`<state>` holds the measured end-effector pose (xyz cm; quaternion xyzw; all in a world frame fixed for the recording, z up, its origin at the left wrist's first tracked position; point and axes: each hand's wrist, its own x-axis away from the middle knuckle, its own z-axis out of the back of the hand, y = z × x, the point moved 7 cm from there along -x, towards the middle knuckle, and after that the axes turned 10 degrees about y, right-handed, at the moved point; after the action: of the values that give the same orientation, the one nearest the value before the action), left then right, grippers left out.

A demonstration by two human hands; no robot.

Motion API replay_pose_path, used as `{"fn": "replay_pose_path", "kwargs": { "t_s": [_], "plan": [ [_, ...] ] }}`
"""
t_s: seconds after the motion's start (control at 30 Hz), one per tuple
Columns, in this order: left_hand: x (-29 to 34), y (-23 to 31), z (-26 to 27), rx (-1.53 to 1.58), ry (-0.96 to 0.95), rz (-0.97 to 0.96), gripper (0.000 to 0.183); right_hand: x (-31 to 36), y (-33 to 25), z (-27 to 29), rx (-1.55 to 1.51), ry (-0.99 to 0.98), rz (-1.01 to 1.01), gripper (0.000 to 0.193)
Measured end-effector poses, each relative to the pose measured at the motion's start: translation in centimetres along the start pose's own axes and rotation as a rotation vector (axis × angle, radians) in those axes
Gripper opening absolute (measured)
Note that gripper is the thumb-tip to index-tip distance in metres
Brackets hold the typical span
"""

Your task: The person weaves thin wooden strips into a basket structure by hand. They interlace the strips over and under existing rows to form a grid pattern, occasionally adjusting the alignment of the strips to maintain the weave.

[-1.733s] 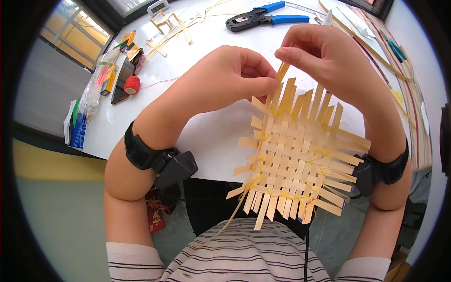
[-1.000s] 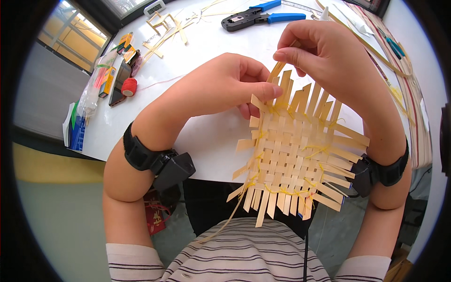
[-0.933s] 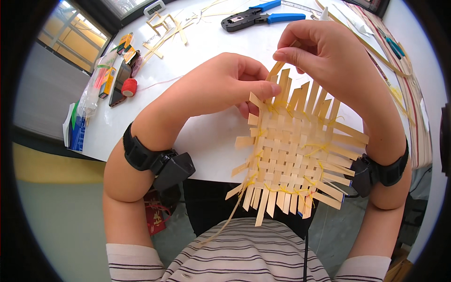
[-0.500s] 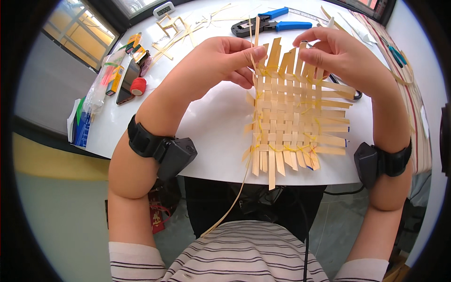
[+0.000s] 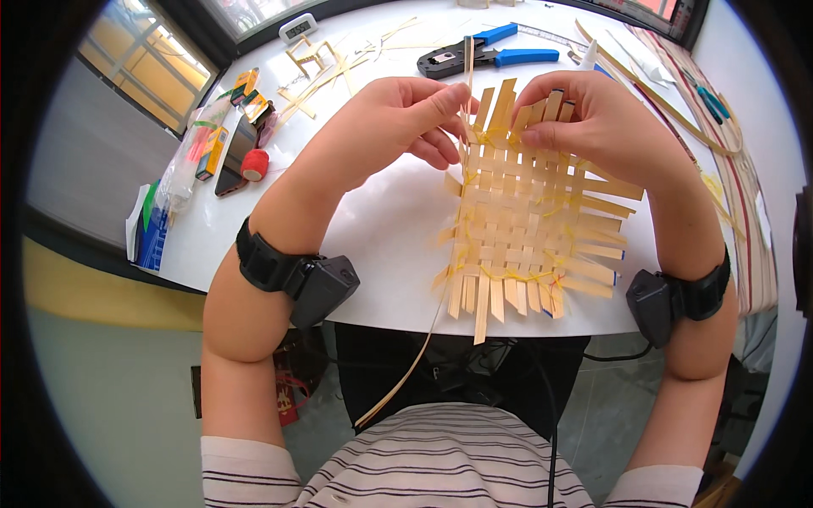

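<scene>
A woven mat of flat bamboo strips (image 5: 508, 199) is held up over the near side of the white table, its loose strip ends sticking out all round and yellow ties along its edges. At its far left corner my left hand (image 5: 428, 118) is closed, pinching a long thin bamboo strip (image 5: 412, 369) that runs down the mat's left edge and trails past the table toward my lap. My right hand (image 5: 584, 114) grips the mat by its far edge, thumb on top and fingers hidden behind the strip ends.
Beyond my hands lies a blue-handled crimping tool (image 5: 508, 56). Loose bamboo strips (image 5: 339, 72) and a small digital clock (image 5: 297, 28) are at the far left. Red thread (image 5: 254, 164), a phone (image 5: 230, 173) and small boxes line the left edge. Green-handled scissors (image 5: 714, 103) lie far right.
My right hand has moved left and nearer along the far edge, its fingers closing on the mat. The mat has tilted and shifted slightly; my left hand stays at the corner, a little lower.
</scene>
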<state>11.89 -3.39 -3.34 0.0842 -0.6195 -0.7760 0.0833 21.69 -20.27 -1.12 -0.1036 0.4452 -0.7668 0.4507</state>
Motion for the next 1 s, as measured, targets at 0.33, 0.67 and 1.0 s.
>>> {"fn": "replay_pose_path", "kwargs": {
  "t_s": [0.33, 0.67, 1.0],
  "plan": [
    [0.6, 1.3, 0.4, -0.218, 0.011, -0.099, 0.036, 0.1, -0.3, 0.0, 0.03, 0.06, 0.034, 0.033],
    [0.3, 0.8, 0.0, -0.134, -0.022, -0.142, 0.034, 0.3, -1.0, -0.4, -0.011, -0.003, 0.003, 0.032],
    [0.5, 0.7, -0.3, -0.169, 0.01, -0.128, 0.034, 0.5, -1.5, -0.7, 0.034, -0.057, -0.013, 0.025]
  ]
}}
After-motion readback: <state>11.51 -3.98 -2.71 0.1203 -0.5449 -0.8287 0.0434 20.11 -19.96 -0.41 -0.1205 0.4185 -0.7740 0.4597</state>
